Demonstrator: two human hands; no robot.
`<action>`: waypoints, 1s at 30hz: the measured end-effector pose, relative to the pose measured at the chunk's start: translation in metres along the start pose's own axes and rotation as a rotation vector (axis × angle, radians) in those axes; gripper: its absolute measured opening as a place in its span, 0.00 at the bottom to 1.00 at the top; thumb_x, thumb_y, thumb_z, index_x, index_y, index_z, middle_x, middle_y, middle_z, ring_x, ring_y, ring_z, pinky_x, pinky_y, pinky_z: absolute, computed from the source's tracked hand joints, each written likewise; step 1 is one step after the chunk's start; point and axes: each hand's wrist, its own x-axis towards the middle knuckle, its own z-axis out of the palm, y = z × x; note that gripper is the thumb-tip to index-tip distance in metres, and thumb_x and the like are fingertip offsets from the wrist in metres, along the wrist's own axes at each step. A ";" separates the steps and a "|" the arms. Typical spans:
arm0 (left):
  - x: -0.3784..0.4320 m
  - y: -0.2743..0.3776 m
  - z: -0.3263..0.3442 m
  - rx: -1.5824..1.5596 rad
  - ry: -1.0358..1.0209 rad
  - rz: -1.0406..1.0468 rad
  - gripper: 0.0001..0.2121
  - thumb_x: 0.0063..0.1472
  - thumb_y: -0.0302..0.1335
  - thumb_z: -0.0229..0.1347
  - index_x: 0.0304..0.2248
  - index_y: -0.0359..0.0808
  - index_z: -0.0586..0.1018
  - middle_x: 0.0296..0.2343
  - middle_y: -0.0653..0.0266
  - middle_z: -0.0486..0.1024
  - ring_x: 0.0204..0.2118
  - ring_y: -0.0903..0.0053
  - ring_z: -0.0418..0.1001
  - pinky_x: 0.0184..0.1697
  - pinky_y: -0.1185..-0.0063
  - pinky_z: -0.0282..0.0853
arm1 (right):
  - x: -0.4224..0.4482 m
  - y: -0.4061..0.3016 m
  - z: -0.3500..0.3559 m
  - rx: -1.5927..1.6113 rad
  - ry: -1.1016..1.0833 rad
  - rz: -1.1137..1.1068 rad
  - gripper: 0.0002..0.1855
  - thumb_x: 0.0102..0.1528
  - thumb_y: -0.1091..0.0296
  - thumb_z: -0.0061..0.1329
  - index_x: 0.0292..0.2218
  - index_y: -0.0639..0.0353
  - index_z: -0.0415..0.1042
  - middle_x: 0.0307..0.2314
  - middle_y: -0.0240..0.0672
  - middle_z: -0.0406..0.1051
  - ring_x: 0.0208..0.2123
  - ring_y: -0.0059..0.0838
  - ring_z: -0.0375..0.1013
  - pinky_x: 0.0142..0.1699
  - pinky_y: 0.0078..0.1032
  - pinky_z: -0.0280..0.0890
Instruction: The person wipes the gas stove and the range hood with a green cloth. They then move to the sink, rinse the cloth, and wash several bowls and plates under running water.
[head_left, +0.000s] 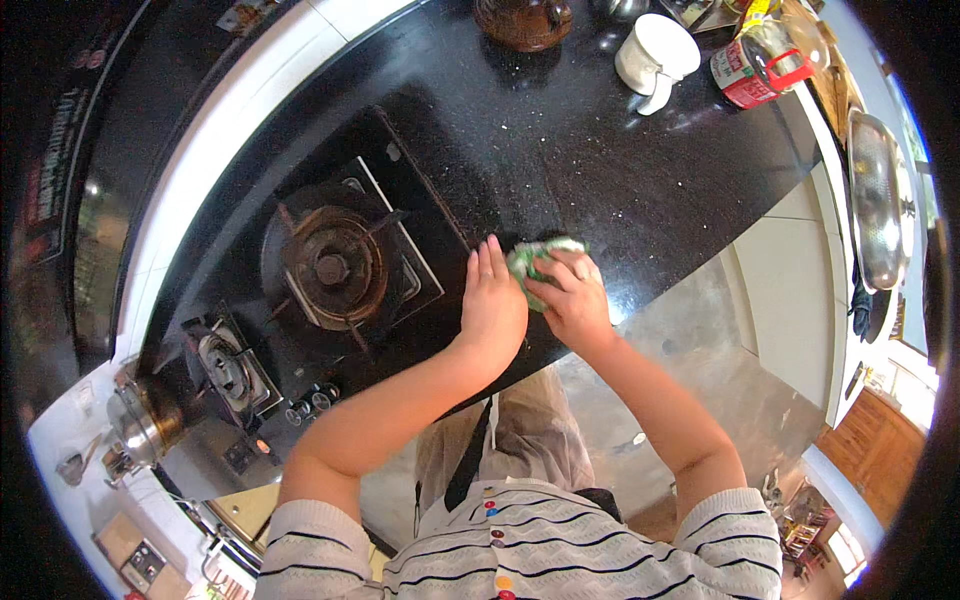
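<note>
My right hand (579, 300) presses a crumpled green and white cloth (528, 259) onto the black countertop (600, 180), fingers curled over it. Just left of the cloth, my left hand (493, 311) rests with its fingers stretched out and nothing visible in it. It lies at the right edge of the black gas hob (420, 330), and its palm side is hidden. Small white crumbs and specks are scattered over the countertop beyond both hands.
A round burner (330, 268) is left of my hands, with a second burner (225, 371) farther left. At the back stand a brown pot (523, 26), a white mug (651, 56) and a red-labelled bottle (742, 75). A metal pan (876, 199) hangs at the right.
</note>
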 end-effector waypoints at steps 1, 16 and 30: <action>-0.004 -0.002 -0.024 -0.133 -0.026 0.036 0.15 0.55 0.25 0.51 0.39 0.22 0.74 0.48 0.35 0.64 0.52 0.55 0.65 0.57 0.65 0.58 | -0.010 0.003 0.002 0.024 0.013 0.053 0.21 0.38 0.76 0.53 0.38 0.53 0.76 0.41 0.35 0.69 0.50 0.40 0.63 0.57 0.37 0.55; 0.106 -0.147 -0.096 -0.408 0.631 -0.129 0.19 0.52 0.21 0.55 0.45 0.37 0.71 0.41 0.50 0.65 0.46 0.57 0.66 0.48 0.68 0.65 | 0.187 0.014 -0.022 0.048 0.421 -0.130 0.21 0.45 0.83 0.45 0.41 0.57 0.75 0.38 0.42 0.65 0.43 0.43 0.65 0.48 0.31 0.62; 0.263 -0.194 -0.012 -0.205 0.355 -0.339 0.26 0.61 0.37 0.42 0.58 0.39 0.57 0.59 0.46 0.46 0.62 0.51 0.43 0.62 0.59 0.41 | 0.292 0.081 0.068 -0.268 0.361 0.055 0.21 0.57 0.67 0.37 0.52 0.51 0.66 0.55 0.34 0.58 0.59 0.36 0.52 0.62 0.36 0.45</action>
